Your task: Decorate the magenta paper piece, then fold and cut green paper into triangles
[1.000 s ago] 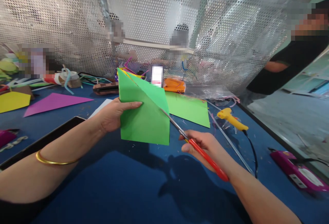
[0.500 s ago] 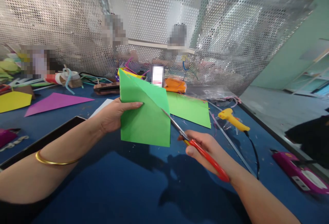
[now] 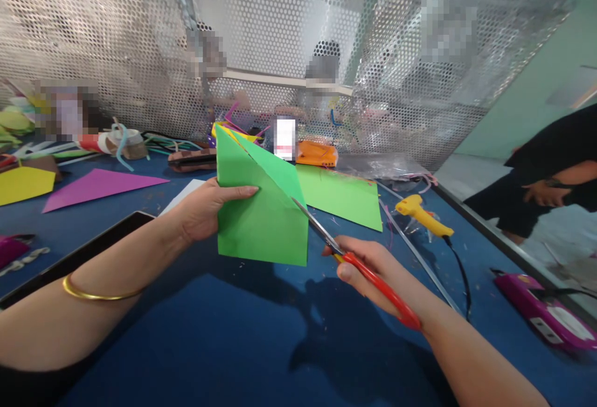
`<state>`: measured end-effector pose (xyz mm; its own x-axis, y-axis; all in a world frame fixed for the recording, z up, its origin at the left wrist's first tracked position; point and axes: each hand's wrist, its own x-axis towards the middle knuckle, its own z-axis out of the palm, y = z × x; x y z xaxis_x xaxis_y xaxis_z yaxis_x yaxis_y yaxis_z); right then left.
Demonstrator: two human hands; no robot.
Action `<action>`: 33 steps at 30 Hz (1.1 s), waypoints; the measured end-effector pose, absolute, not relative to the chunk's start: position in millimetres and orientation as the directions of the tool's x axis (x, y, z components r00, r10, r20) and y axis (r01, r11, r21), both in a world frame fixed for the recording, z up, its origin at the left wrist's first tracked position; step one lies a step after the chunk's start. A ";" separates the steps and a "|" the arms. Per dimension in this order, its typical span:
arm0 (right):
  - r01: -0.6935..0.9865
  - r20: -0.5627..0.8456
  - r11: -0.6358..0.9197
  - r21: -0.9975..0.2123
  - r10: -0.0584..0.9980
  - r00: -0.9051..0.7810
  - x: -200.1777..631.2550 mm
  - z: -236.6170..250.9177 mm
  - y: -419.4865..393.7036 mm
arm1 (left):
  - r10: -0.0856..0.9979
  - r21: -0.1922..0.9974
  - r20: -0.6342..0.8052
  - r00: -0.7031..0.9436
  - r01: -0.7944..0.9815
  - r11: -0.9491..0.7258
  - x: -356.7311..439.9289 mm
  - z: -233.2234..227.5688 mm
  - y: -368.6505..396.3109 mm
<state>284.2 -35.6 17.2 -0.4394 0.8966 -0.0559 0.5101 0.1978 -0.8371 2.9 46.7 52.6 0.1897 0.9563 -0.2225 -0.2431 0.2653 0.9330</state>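
Head view. My left hand (image 3: 208, 208) is clamped on the left edge of a green sheet (image 3: 261, 226), thumb flat across the front face, the other fingers mostly hidden behind. Sheet held up in front of me, between my two hands and above the blue surface (image 3: 209, 345). Colour bright, even green; face smooth and matt, bottom edge nearly straight. A diagonal line runs from its top left corner down to the right; a thin gap shows along the upper part, and the piece above the line leans back.

My right hand (image 3: 373, 276) is closed round the red handles of the scissors (image 3: 382, 292). Their blade tip meets the sheet at the right end of the diagonal; cannot tell if a second blade lies behind.

Left of my left hand: a purple sheet (image 3: 102, 189), then a yellow one (image 3: 25, 186) farther out. Beyond my right hand, a paler green sheet (image 3: 345, 201) lies flat. To that hand's right and farther off, a yellow gun-shaped tool (image 3: 424, 217) with a black cord; nearer me, well to the right, a purple device (image 3: 541, 310).
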 end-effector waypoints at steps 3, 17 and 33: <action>0.519 -0.057 0.205 -0.830 0.894 -0.444 283.8 16.3 -34.9 | 0.954 0.933 -0.227 0.197 -0.238 0.272 2.5 52.6 45.9; 0.550 -0.039 0.235 -0.802 0.897 -0.439 280.1 17.4 -34.8 | 0.941 0.932 -0.263 0.214 -0.194 0.305 16.2 44.9 39.4; 0.624 0.012 0.273 -0.732 0.921 -0.389 278.5 16.0 -36.1 | 0.947 0.944 -0.267 0.178 -0.150 0.294 17.2 44.4 37.9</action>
